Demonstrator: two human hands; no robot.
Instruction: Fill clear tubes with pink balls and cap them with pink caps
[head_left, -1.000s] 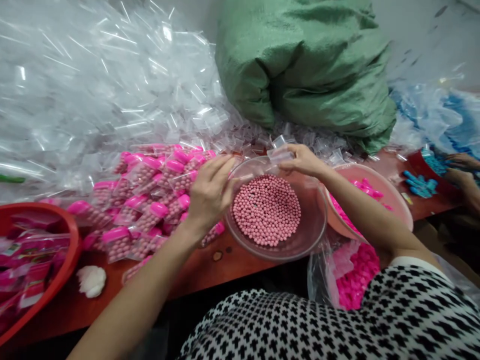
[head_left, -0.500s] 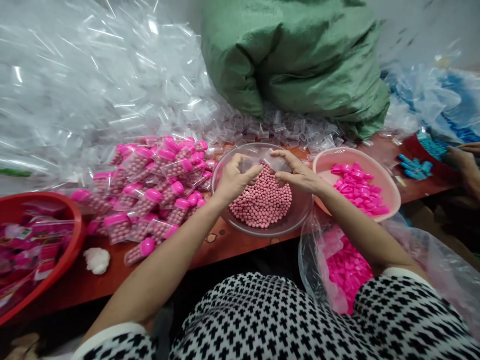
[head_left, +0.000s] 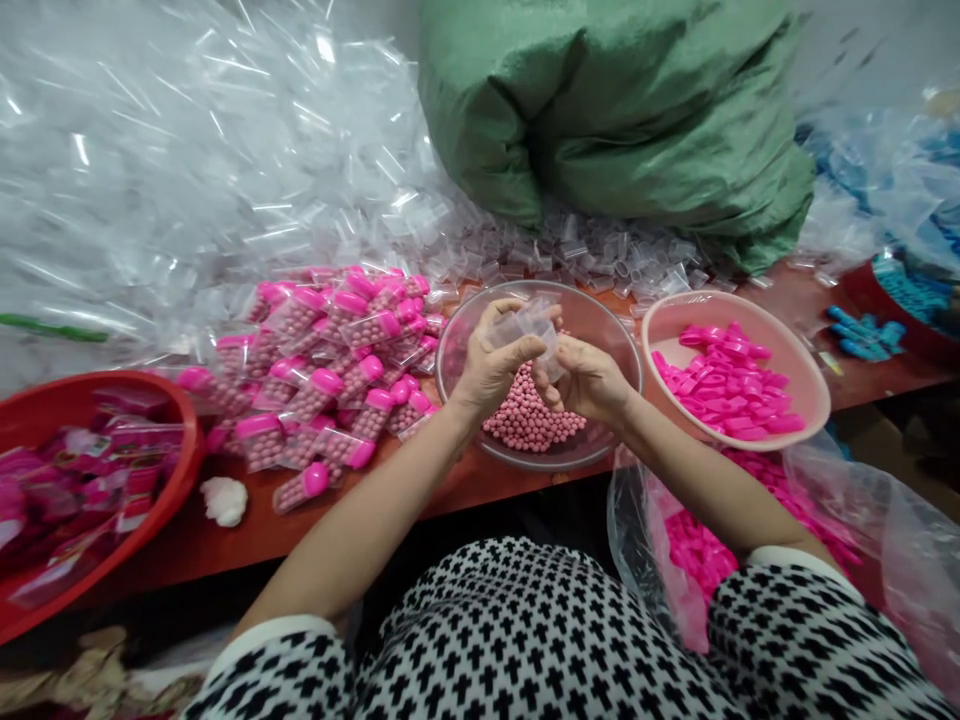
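Observation:
Above a clear basin (head_left: 634,385) of pink beads (head_left: 536,415), my left hand (head_left: 487,365) is closed on clear plastic containers (head_left: 521,325); I cannot tell how many. My right hand (head_left: 596,380) meets it from the right, its curled fingers pinching the lower end of a clear container. Both hands hide part of the beads. Left of the basin lies a heap of clear containers filled with pink beads and closed with pink caps (head_left: 326,380). To the right, a pale pink basin (head_left: 814,415) holds loose bright pink caps (head_left: 731,385).
A red tub (head_left: 191,450) with pink packets stands far left, beside a white crumpled lump (head_left: 224,500). Behind are piled clear containers (head_left: 225,180) and a green sack (head_left: 622,120). Blue pieces (head_left: 866,335) lie at right; a plastic bag (head_left: 885,540) of pink pieces hangs below.
My hands have come closer together over the bead basin, and the clear containers now show more plainly between them. The view has shifted slightly left; the co-worker's hand at right is out of view.

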